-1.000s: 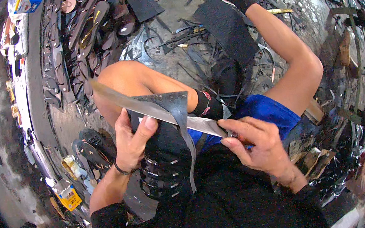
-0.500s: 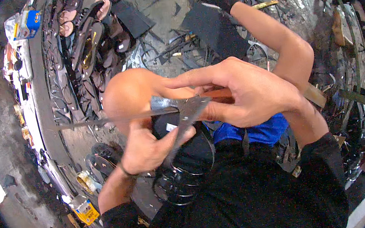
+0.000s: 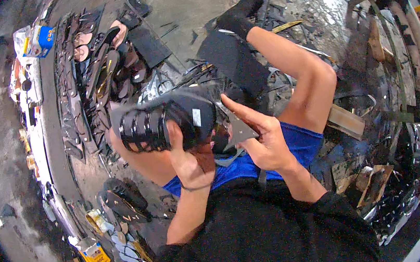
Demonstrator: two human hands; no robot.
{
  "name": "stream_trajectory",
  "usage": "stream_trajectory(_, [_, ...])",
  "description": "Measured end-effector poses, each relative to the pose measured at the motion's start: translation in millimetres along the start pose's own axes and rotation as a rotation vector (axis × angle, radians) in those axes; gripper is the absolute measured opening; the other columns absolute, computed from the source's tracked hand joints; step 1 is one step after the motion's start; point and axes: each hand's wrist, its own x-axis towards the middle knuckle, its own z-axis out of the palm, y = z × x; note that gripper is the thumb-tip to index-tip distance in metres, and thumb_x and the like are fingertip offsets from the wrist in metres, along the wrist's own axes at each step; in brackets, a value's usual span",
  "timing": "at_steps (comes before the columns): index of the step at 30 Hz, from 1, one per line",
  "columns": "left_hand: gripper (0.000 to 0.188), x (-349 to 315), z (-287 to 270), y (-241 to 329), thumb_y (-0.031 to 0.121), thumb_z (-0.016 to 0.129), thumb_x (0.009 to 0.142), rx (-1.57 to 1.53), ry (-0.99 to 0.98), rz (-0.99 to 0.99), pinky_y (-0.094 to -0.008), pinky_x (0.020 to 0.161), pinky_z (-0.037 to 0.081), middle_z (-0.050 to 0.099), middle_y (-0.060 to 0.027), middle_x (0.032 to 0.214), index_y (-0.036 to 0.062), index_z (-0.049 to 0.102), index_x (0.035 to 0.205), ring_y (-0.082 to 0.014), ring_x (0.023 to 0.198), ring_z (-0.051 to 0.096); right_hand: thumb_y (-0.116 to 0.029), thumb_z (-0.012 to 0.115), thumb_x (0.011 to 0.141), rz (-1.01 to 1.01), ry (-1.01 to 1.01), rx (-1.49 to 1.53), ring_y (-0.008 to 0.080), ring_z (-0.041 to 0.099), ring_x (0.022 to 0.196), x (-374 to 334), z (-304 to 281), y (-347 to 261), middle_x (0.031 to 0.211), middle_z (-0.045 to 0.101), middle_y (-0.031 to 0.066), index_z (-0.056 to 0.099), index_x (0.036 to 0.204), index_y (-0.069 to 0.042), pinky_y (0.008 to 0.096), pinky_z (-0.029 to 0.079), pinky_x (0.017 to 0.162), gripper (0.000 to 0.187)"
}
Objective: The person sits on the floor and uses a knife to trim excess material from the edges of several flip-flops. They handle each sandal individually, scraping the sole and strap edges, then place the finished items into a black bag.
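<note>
The left hand (image 3: 191, 167), at the centre of the frame, is closed on a black strappy sandal (image 3: 206, 105), its thumb laid up over the glossy straps (image 3: 139, 129). The sandal's long axis runs left to right: the strapped end points left, and the bare end, with a white label (image 3: 197, 117), points toward the right hand (image 3: 269, 147). That hand sits just beyond this end, to its right and slightly lower. It pinches a flat grey piece (image 3: 242, 129), index finger stretched toward the upper left; whether this is knife or offcut, I cannot tell. A blurred grey streak, probably a blade (image 3: 136, 108), lies along the sandal's upper edge; whether they touch is unclear. The left hand is the nearer one, being on the sandal itself. Below the hands are blue shorts (image 3: 300, 141); black sheet material (image 3: 231, 50) lies on the floor at upper centre, and rows of sandals (image 3: 100, 66) fill the upper left.
</note>
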Motion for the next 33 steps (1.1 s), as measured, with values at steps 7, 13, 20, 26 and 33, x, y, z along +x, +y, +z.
stream_trajectory(7, [0.040, 41.5, -31.2, 10.3, 0.031, 0.059, 0.099, -0.559, -0.196, -0.291, -0.0537, 0.105, 0.047, 0.059, -0.0149, 0.135, 0.0174, 0.056, 0.136, -0.0346, 0.119, 0.060, -0.007, 0.071, 0.089, -0.128, 0.236, -0.635, 0.0125, 0.062, 0.064, -80.0, -13.2, 24.0, 0.088, 0.070, 0.0108, 0.068, 0.116, -0.001, 0.0257, 0.049, 0.058, 0.028])
stream_trajectory(13, [0.043, 0.6, -61.4, -6.1, 0.026, 0.060, 0.099, -0.138, -0.083, -0.111, -0.0452, 0.100, 0.052, 0.058, -0.0091, 0.136, 0.0068, 0.053, 0.137, -0.0247, 0.120, 0.059, -0.019, 0.074, 0.089, 0.125, 0.210, -0.672, 0.0233, 0.069, 0.067, -91.1, -11.4, -1.0, 0.087, 0.072, 0.0139, 0.070, 0.113, -0.005, 0.0348, 0.057, 0.063, 0.028])
stream_trajectory(20, [0.043, -19.5, -129.5, -19.6, 0.026, 0.063, 0.093, 0.063, 0.087, -0.174, -0.0425, 0.101, 0.050, 0.064, -0.0102, 0.124, 0.0034, 0.056, 0.129, -0.0275, 0.116, 0.060, -0.017, 0.064, 0.092, 0.092, 0.011, -0.621, 0.0370, 0.070, 0.073, -41.1, 14.9, 15.5, 0.083, 0.070, 0.0179, 0.067, 0.117, -0.006, 0.0439, 0.055, 0.063, 0.027])
stream_trajectory(26, [0.044, -42.4, -126.8, -11.8, 0.028, 0.067, 0.090, -0.153, 0.029, -0.216, -0.0414, 0.097, 0.053, 0.066, -0.0080, 0.120, 0.0090, 0.058, 0.128, -0.0250, 0.110, 0.065, -0.014, 0.067, 0.091, 0.128, -0.111, -0.501, 0.0225, 0.060, 0.062, -25.7, 15.2, 24.3, 0.073, 0.064, 0.0150, 0.070, 0.114, -0.003, 0.0353, 0.049, 0.059, 0.026])
stream_trajectory(33, [0.060, -42.5, -159.4, -7.9, 0.049, 0.068, 0.089, -0.191, 0.021, -0.262, -0.0409, 0.064, 0.065, 0.069, -0.0127, 0.115, 0.0065, 0.056, 0.130, -0.0277, 0.100, 0.070, -0.011, 0.068, 0.087, 0.216, -0.210, -0.506, 0.0291, 0.072, 0.073, -44.3, 1.6, 31.1, 0.091, 0.072, 0.0186, 0.070, 0.115, -0.004, 0.0371, 0.057, 0.066, 0.029])
